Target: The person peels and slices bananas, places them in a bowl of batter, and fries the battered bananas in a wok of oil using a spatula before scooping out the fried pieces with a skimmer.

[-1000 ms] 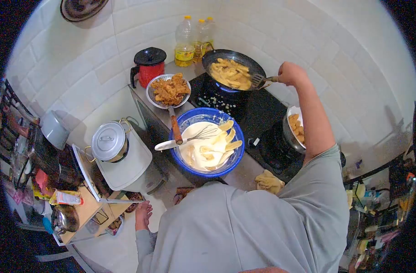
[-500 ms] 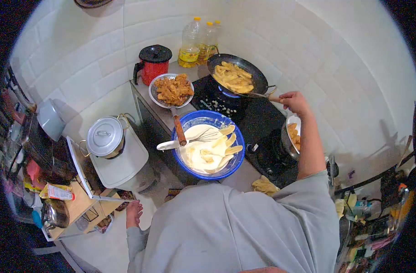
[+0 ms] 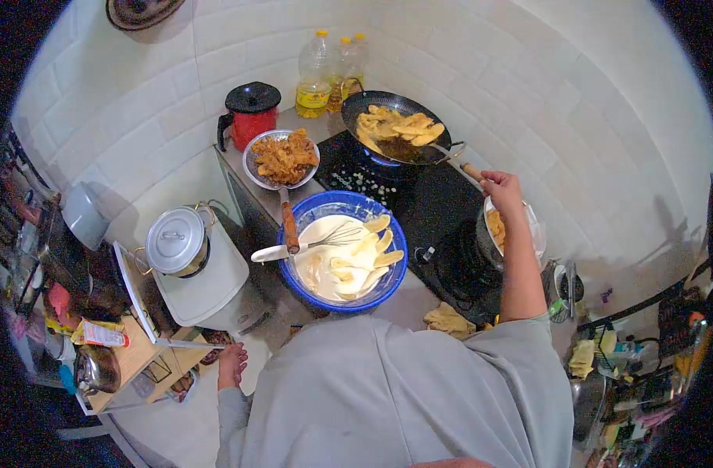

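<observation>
My right hand (image 3: 502, 189) grips the wooden handle of a spatula (image 3: 471, 171), whose metal end reaches into a dark wok (image 3: 442, 148). Golden battered slices (image 3: 413, 127) fry in oil there; the spatula's blade is hard to make out. My left hand (image 3: 231, 364) hangs low at my side, open with nothing in it, near a shelf unit. Before me a blue basin (image 3: 399, 274) holds pale batter with peeled banana slices (image 3: 384, 251) and a whisk (image 3: 334, 236). A strainer (image 3: 290, 222) of browned fritters (image 3: 286, 157) rests with its handle over the basin's rim.
The wok stands over a lit burner on a black stove (image 3: 442, 210). A bowl of fried pieces (image 3: 497, 228) is at the right. Behind are a red jug (image 3: 252, 125) and oil bottles (image 3: 314, 82). A lidded pot (image 3: 177, 242) stands left; a cloth (image 3: 448, 320) lies near my body.
The spatula has shifted in the wok, and the slices are bunched toward its far side, baring dark oil at the near side. My right hand is slightly lower; the view has shifted a little.
</observation>
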A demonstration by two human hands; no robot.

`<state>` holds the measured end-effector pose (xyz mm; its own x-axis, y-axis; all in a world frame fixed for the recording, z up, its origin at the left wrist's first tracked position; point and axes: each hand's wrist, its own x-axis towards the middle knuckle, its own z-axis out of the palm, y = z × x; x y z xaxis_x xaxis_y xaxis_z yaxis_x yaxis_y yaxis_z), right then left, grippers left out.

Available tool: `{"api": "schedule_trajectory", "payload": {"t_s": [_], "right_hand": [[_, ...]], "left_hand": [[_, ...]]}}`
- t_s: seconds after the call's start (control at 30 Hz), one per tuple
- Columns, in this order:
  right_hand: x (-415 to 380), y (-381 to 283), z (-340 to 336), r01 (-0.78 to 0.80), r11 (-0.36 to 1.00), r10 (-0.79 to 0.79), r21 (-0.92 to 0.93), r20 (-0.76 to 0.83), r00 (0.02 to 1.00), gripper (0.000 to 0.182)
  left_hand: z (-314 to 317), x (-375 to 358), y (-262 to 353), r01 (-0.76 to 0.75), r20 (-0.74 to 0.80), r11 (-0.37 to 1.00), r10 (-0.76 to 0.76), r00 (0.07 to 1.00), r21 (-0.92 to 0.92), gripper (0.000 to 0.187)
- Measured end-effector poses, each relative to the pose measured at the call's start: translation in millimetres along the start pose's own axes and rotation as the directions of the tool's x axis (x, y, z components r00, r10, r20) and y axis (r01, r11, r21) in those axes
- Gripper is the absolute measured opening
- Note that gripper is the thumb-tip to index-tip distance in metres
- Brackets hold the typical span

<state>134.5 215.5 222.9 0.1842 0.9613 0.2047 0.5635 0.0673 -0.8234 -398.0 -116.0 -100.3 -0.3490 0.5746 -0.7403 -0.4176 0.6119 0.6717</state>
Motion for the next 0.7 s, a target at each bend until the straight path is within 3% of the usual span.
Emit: {"api": "schedule_trajectory", "payload": {"t_s": [0.07, 0.4, 0.47, 0.6, 0.7], "right_hand": [[6, 14, 3, 0.048, 0.996, -0.049, -0.069, -0.020, 0.999, 0.025], [9, 19, 8, 0.027, 0.999, -0.026, 0.018, -0.043, 0.999, 0.030], [10, 25, 6, 0.038, 0.999, -0.040, -0.018, -0.108, 0.993, 0.027], [-3, 12, 3, 0.021, 0.998, -0.026, -0.056, -0.090, 0.996, 0.027], [-8, 12, 4, 0.103, 0.978, -0.123, -0.181, -0.106, 0.987, 0.028]], "left_hand": [[-2, -2, -5, -0.001, -0.029, 1.000, 0.001, 1.000, 0.000, 0.017], [-19, -8, -26, -0.004, -0.036, 0.999, 0.002, 0.999, -0.037, 0.018], [-20, -11, -30, -0.013, -0.046, 0.998, 0.010, 0.999, -0.060, 0.018], [-12, -25, -24, -0.017, -0.077, 0.994, 0.008, 0.997, -0.112, 0.019], [-14, -25, -24, 0.003, -0.045, 0.997, -0.006, 0.999, -0.073, 0.020]]}}
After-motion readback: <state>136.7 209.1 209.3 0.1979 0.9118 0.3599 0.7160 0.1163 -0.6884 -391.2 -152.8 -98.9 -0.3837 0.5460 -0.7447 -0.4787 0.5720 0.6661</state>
